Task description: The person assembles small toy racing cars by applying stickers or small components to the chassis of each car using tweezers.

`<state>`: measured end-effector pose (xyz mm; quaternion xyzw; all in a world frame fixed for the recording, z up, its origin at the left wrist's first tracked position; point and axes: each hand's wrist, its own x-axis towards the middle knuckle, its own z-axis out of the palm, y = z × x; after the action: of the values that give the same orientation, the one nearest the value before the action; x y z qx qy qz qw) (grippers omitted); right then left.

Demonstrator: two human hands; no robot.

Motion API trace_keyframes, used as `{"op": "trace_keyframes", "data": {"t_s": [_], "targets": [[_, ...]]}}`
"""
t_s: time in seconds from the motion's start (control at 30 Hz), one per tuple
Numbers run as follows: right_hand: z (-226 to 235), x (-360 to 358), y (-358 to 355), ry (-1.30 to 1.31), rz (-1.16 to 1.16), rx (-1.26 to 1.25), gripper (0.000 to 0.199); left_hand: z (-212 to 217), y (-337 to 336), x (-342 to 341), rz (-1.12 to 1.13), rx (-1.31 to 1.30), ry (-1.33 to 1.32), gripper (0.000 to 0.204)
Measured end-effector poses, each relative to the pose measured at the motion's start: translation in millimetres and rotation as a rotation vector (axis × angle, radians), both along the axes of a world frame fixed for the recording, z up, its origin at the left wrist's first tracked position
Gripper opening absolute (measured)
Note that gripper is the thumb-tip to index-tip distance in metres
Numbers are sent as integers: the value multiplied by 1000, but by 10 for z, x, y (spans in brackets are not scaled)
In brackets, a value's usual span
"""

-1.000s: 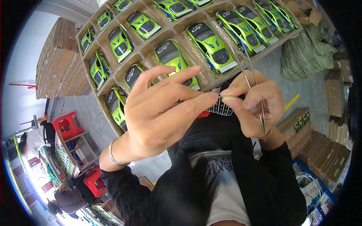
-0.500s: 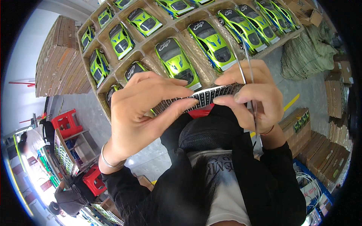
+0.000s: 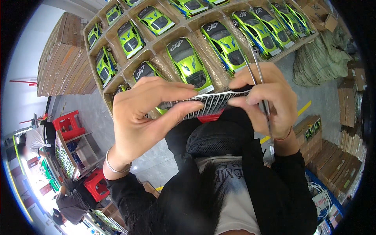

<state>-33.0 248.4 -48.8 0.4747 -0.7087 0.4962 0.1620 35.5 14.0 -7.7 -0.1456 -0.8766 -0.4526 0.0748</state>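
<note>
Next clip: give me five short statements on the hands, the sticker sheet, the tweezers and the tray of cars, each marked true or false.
1. Both hands hold the sticker sheet. True.
2. The tweezers are in the left hand. False: the right hand holds them.
3. The toy cars in the cardboard tray are red. False: they are green.
4. The left wrist wears a metal bangle. True.
5. A toy car lies on the sticker sheet. False: the cars sit in tray compartments.

Glossy green toy cars (image 3: 189,62) – matt cardboard tray (image 3: 117,76); tweezers (image 3: 261,84) seemingly shiny metal.
</note>
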Motion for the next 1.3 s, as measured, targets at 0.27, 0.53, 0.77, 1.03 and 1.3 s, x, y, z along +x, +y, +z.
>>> {"op": "trace_keyframes", "data": {"t_s": [0.27, 0.53, 0.77, 1.03, 1.3], "targets": [[-9, 62, -31, -78, 69, -21, 29, 11, 50, -34, -61, 26, -8, 17], [-41, 115, -132, -311, 50, -227, 23, 26, 61, 21, 108, 222, -122, 13], [-254, 335, -108, -555, -3, -324, 25, 122, 126, -156, 98, 328, -284, 13], [-215, -51, 359, -407, -173, -386, 23, 66, 109, -850, -182, 156, -442, 18], [-190, -470, 492, -485, -139, -334, 43, -334, 458, -1307, -47, -110, 17, 30]]}}
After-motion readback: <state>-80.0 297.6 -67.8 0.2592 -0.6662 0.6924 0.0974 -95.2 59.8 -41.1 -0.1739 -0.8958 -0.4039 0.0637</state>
